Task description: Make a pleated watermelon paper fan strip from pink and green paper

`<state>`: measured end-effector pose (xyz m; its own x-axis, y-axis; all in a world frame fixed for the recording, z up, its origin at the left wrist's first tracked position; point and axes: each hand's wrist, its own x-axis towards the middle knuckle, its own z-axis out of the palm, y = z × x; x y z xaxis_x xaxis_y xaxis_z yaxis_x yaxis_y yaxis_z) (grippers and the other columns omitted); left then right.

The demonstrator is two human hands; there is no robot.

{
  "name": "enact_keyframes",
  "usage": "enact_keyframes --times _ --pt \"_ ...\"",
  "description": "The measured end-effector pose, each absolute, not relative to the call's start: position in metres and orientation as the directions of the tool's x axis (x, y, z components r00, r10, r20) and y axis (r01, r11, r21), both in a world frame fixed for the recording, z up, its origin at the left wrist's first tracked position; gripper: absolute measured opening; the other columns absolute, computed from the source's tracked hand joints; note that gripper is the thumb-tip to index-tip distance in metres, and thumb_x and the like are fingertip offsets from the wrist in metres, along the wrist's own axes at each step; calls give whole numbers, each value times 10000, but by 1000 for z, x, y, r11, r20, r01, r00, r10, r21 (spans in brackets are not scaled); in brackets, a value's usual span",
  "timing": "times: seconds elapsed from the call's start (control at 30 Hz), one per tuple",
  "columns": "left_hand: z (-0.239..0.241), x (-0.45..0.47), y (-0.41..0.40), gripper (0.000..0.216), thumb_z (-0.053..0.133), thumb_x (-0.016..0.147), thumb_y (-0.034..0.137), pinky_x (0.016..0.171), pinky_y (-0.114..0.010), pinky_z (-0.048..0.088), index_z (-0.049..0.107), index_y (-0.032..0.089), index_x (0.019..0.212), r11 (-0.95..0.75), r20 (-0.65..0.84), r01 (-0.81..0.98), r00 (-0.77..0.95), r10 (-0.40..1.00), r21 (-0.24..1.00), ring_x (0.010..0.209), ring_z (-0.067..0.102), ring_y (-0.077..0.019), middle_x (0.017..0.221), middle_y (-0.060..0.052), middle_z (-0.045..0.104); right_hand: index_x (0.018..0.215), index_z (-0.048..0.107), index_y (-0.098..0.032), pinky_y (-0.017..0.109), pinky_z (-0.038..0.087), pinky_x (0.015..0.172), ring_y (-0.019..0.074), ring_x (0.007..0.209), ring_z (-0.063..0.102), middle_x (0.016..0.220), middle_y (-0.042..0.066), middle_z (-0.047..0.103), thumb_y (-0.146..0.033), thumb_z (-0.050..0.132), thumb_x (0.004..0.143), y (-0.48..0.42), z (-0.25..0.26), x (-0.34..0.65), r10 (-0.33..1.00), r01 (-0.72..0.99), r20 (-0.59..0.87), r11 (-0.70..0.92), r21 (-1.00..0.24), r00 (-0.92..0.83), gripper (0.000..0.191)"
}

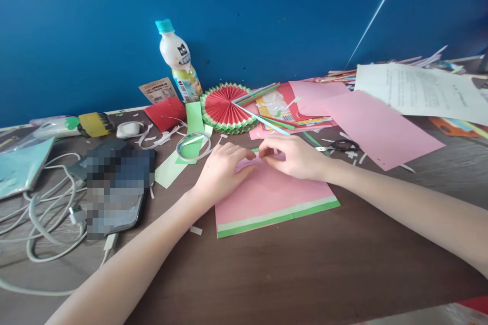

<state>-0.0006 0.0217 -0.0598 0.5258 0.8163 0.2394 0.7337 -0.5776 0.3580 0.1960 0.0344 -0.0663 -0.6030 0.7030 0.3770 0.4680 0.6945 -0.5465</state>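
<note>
Both your hands, left hand [224, 170] and right hand [293, 157], curl their fingers near the far edge of the pink sheet [274, 195], whether pinching it I cannot tell, as it lies on the table [267, 274] before you, ring [208, 150] beside the left, scissors [333, 146] by your right wrist, fan [229, 106] and bottle [179, 61] beyond.

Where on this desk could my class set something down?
The widest bare tabletop lies between the forearms, nearer than the green-edged pink sheet. A smaller patch separates the right forearm from the nearer loose pink paper. Crowding: phone and cables at left; bottle and paper fan along the blue wall.
</note>
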Motion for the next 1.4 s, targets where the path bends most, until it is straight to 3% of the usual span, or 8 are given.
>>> enact_keyframes --times 0.07,0.3,0.57,0.73,0.97,1.13,1.3,1.4 --pt "-61 1 20 204 483 839 276 769 -326 411 671 196 831 -542 231 753 490 841 373 806 591 -201 807 -33 687 801 589 -184 259 414 613 141 697 539 768 28 616 -139 484 794 32 -65 194 718 443 365 669 -597 -592 115" --pt "-60 0 22 243 455 838 247 717 -272 446 683 212 761 -362 96 668 400 912 650 727 646 -166 748 16 718 783 608 -166 254 392 591 128 649 556 688 6 616 -212 551 790 36 -64 192 846 453 255 478 -753 -469 73" --pt "-67 -10 32 292 381 874 272 639 -248 458 613 180 1024 -313 54 554 433 900 771 598 565 -122 765 -11 692 813 610 -170 275 426 633 141 689 573 756 21 635 -242 539 796 37 -76 197 877 376 294 437 -817 -380 102" --pt "-71 -15 38 251 411 857 291 558 -226 431 625 172 913 -250 109 538 281 953 805 542 517 -110 677 -5 647 849 637 -180 282 429 623 149 702 574 821 41 651 -204 529 809 36 -81 200 857 460 440 514 -724 -267 117" --pt "-72 -12 37 324 440 849 420 507 -220 444 596 150 937 -124 62 331 192 979 935 543 529 -102 744 -37 643 830 624 -183 278 438 624 137 687 534 800 36 611 -172 531 827 36 -81 200 759 472 588 643 -604 -281 93" --pt "-71 -11 36 216 584 764 368 568 -229 452 600 173 856 -140 71 367 196 978 919 603 563 -117 757 -18 652 807 612 -199 284 443 618 154 741 547 828 44 604 -165 519 835 34 -82 201 720 480 629 680 -554 -293 103" --pt "-68 -10 34 205 568 777 347 645 -252 439 642 183 874 -189 62 468 274 960 863 700 585 -141 818 -17 668 814 612 -197 304 460 688 166 822 568 843 48 601 -126 509 835 35 -83 202 668 449 669 732 -512 -326 127" --pt "-68 -10 34 162 570 768 285 662 -255 432 654 192 870 -235 84 513 300 950 825 712 585 -141 818 -4 666 816 617 -194 283 459 642 160 803 570 845 45 601 -120 512 824 36 -83 202 665 405 664 742 -535 -341 129"
